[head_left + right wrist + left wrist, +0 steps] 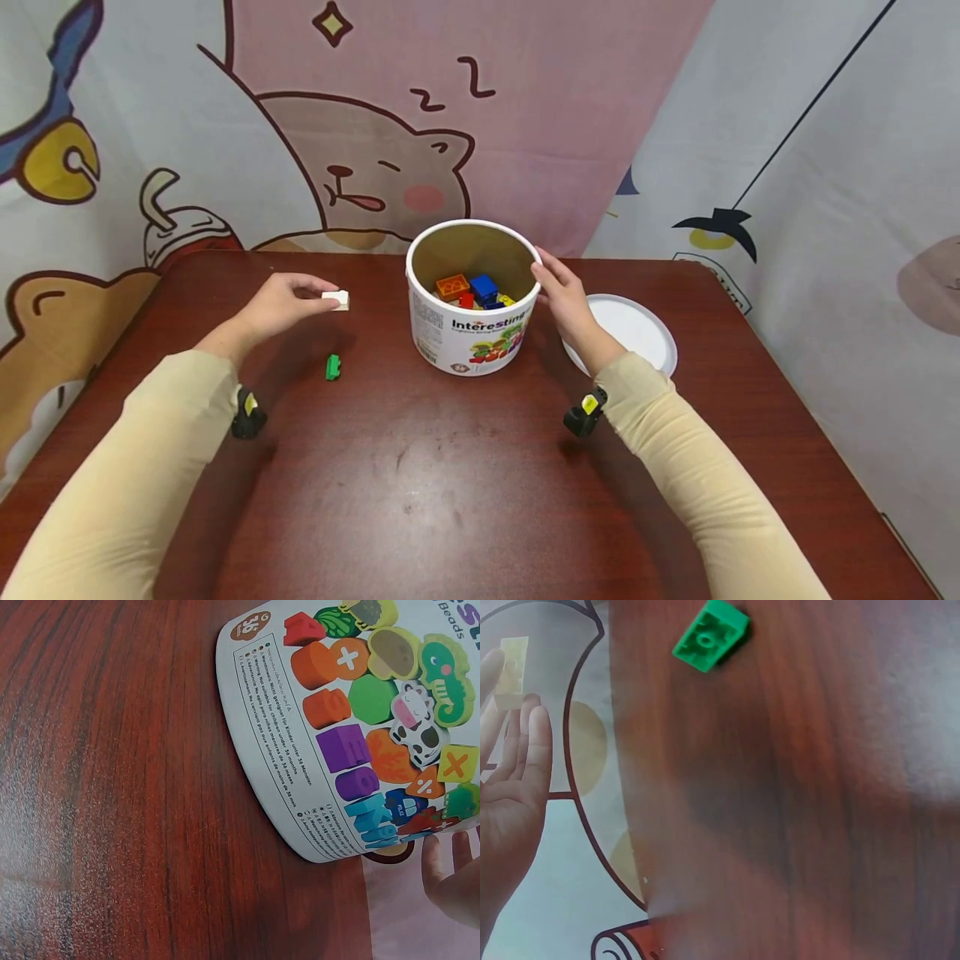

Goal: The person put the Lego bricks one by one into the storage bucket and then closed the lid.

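Between the thumb and fingers of my left hand (279,307) is a white toy building brick (337,300), held above the table left of the bucket. The left wrist view shows the same brick (511,671) pinched near its edge. My right hand (567,302) grips the right side of the rim of a white printed bucket (429,321), thumb over the edge. Inside the bucket lie several bricks, among them an orange brick (452,287) and a blue brick (484,288). A green brick (333,367) lies on the table below the left hand, its hollow underside showing in the left wrist view.
A round white lid (637,325) lies flat on the table to the right of the bucket, partly behind the right forearm. The dark red-brown wooden table (450,500) reaches back to a cloth with cartoon drawings (367,167).
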The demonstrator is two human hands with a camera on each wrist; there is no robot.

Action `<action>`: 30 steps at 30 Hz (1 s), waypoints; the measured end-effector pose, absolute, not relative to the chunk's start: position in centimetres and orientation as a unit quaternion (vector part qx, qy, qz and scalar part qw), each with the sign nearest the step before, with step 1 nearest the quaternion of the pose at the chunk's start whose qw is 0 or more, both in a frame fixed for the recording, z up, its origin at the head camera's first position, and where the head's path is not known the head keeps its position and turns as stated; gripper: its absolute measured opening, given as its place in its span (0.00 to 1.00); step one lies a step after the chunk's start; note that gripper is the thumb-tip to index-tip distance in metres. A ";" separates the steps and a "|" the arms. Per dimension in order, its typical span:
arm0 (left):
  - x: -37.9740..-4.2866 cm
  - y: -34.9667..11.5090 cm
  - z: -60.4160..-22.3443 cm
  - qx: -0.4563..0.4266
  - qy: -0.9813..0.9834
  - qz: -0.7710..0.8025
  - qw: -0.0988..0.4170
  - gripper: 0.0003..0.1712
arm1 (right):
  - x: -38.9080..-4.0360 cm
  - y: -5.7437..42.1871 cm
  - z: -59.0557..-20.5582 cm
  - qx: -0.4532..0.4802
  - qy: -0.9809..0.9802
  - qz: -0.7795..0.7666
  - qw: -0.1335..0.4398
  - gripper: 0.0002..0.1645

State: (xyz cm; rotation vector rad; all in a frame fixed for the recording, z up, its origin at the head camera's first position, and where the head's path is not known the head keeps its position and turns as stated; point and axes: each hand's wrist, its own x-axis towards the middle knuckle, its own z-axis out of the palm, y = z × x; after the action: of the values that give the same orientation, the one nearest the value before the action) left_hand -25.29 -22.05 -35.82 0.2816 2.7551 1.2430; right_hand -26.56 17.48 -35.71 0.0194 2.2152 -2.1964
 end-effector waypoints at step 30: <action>-27.1 -16.8 -30.0 0.120 0.880 0.458 0.035 0.20 | -26.6 17.5 -35.8 0.003 0.706 -0.708 0.010 0.29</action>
State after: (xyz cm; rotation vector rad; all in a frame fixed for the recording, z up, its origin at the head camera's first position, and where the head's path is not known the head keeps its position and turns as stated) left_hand -27.09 -16.81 -30.04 0.3679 2.7038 1.4083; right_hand -26.62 17.55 -35.81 0.0084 2.2054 -2.2090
